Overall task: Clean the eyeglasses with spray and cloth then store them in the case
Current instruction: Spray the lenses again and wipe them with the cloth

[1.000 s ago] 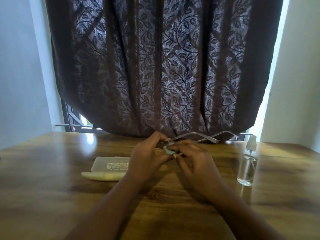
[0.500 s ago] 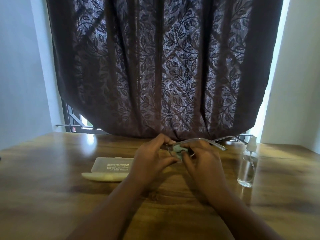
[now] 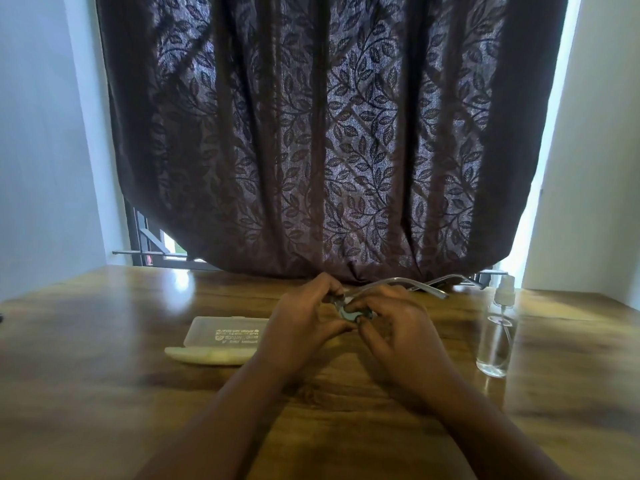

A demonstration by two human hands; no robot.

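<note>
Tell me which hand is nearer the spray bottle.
Right. The right hand works at the eyeglasses just left of the spray bottle; the left hand lies farther left, beside the case.

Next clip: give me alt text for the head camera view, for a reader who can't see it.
Two hands, left hand and right hand, hold eyeglasses above a wooden table, the right pinching a small pale cloth against a lens. An open glasses case lies to the left, a clear spray bottle stands to the right, and a dark leaf-patterned curtain hangs behind.
</note>
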